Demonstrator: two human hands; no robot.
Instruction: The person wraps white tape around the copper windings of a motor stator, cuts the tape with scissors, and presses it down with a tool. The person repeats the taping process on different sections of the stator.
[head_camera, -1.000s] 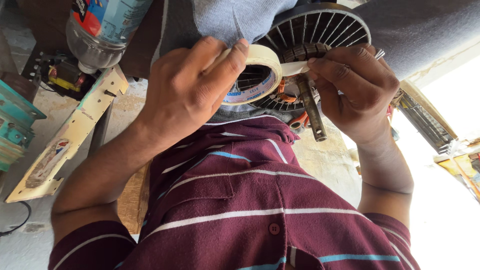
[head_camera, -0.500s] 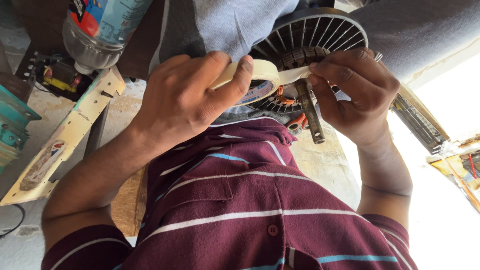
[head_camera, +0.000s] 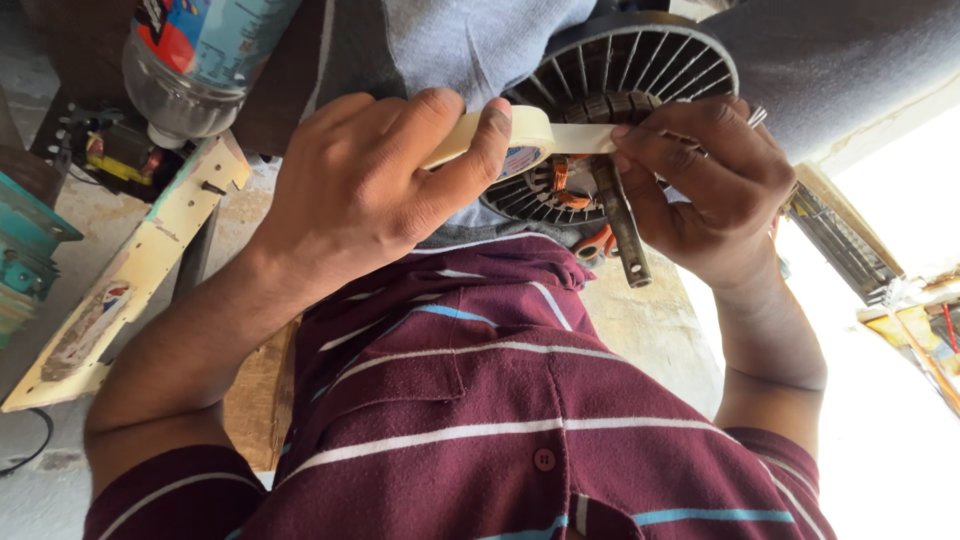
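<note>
Peeling tape now: our left hand (head_camera: 370, 195) wraps the cream masking tape roll (head_camera: 500, 140), thumb pressed on its rim, while our right hand (head_camera: 715, 185) has its grip pressed together on the free strip (head_camera: 580, 138), pulled taut between the two. The roll sits just in front of the ribbed motor stator (head_camera: 640, 75), touching our fingers only. To do this well, we judge, we keep the strip flat and straight, no twist, and draw steadily. Tape looks thin, matte and papery; the stator is dark, ribbed metal with copper windings (head_camera: 560, 185) and a dull steel shaft (head_camera: 620, 225) poking down.
</note>
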